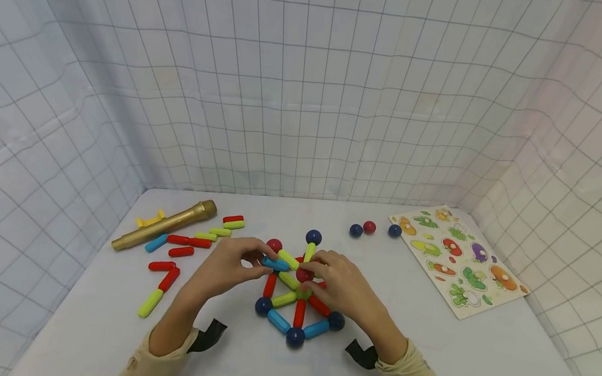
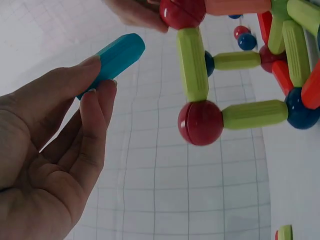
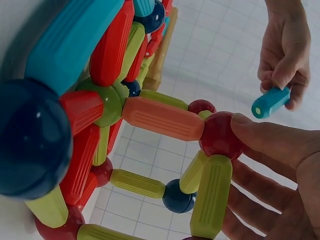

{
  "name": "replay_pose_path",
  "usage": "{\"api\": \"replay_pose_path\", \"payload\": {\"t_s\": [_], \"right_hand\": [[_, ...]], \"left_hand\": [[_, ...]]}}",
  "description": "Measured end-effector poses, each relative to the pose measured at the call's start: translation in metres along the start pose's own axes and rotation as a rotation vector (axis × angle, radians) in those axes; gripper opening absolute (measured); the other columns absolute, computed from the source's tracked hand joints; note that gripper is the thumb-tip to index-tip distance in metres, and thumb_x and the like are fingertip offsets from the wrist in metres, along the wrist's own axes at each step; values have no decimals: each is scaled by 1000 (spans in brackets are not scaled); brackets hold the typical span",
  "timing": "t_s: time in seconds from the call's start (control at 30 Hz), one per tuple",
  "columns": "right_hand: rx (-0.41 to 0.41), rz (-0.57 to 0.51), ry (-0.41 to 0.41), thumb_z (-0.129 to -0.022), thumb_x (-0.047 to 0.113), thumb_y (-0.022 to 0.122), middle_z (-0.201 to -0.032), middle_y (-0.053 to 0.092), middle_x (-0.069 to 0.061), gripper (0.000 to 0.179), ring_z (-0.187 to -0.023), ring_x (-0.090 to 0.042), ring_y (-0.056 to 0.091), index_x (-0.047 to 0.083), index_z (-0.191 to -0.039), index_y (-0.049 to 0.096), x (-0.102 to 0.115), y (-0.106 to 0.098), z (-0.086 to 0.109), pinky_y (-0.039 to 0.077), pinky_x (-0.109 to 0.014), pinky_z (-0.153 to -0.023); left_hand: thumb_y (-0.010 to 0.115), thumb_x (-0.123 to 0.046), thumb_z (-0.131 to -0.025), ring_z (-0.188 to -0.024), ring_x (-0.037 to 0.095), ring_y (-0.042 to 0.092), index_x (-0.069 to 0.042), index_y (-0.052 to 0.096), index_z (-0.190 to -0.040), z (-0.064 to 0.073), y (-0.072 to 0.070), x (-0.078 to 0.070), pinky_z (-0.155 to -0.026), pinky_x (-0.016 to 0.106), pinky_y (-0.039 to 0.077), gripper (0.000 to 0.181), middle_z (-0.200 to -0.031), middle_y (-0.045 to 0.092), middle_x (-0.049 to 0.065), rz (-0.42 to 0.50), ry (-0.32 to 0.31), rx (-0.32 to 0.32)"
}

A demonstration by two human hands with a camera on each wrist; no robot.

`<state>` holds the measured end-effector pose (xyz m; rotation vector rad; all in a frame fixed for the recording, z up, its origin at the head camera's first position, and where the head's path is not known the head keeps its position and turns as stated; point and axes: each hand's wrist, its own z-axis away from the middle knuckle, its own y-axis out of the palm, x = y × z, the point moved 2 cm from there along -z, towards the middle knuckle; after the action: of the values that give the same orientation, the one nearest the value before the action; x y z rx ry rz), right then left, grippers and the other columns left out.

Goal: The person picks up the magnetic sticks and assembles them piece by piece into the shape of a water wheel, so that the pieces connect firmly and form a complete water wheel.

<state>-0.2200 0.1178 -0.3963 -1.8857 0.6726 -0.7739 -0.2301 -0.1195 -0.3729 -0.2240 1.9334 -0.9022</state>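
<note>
White table (image 1: 480, 364) before grid-lined walls (image 1: 325, 99). The left hand (image 1: 229, 263) pinches a blue rod (image 1: 276, 264); to its right, the right hand (image 1: 344, 282) holds, between thumb and fingers, the raised red ball (image 3: 220, 135) of a ball-and-rod framework (image 1: 299, 314). Loose rods (image 1: 181, 252) lie left of the left hand, a vegetable-picture sheet (image 1: 456, 266) well right of the right.

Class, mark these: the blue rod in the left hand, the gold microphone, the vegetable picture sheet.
Blue rod (image 2: 119, 56), left wrist view: its exposed side.
Gold microphone (image 1: 160, 227), head view: middle of its handle.
Vegetable picture sheet (image 1: 459, 263), head view: its printed centre.
</note>
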Motion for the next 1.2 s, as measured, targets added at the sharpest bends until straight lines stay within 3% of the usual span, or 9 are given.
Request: {"api": "replay_pose_path", "payload": {"t_s": [0.17,0.4,0.87,0.97,1.07,1.13,1.2], "right_hand": [[-3,-10,-6,-80,27,80,-98,66,4,30,-88,-9,58,19,-109,74,-1,1,0,54,-25,-78],[-4,-18,-6,-80,27,81,-99,67,4,34,-88,-9,59,18,-112,74,1,1,0,54,-24,-78],[-11,-1,-9,-80,28,80,-98,67,4,34,-87,-9,59,18,-111,74,1,0,0,54,-24,-77],[1,-8,0,-80,28,80,-99,67,4,34,-87,-9,58,19,-112,73,2,0,1,54,-25,-77],[16,-12,10,-81,28,80,-101,67,4,34,-89,-9,58,19,-113,73,2,1,1,54,-25,-78],[14,-11,9,-80,28,80,-100,67,3,35,-89,-9,58,20,-113,73,2,0,1,54,-25,-78],[4,-6,2,-80,27,80,-99,67,3,35,-88,-9,58,19,-113,73,2,-1,1,54,-24,-77]], "left_hand": [[75,0,-81,-84,7,66,-10,70,-101,-2,15,-4,-79,19,56,23,-99,72,1,18,54,4],[74,1,-81,-84,8,66,-10,69,-99,-5,28,-4,-79,18,56,22,-98,72,1,30,39,55],[75,-4,-82,-88,13,68,-12,67,-105,-5,26,-5,-81,19,55,25,-103,71,1,1,23,89],[75,-8,-83,-90,15,68,-15,65,-110,1,19,-2,-81,18,54,29,-106,70,1,-7,-27,98],[75,-13,-85,-88,12,66,-17,66,-110,12,8,6,-79,18,54,28,-106,70,-1,-55,-115,61],[75,-16,-85,-88,12,66,-17,66,-110,22,0,15,-77,22,55,27,-106,71,2,-111,-207,23],[76,-19,-84,-89,16,66,-14,66,-111,33,-9,28,-75,29,57,29,-106,71,5,-217,-342,2]]}}
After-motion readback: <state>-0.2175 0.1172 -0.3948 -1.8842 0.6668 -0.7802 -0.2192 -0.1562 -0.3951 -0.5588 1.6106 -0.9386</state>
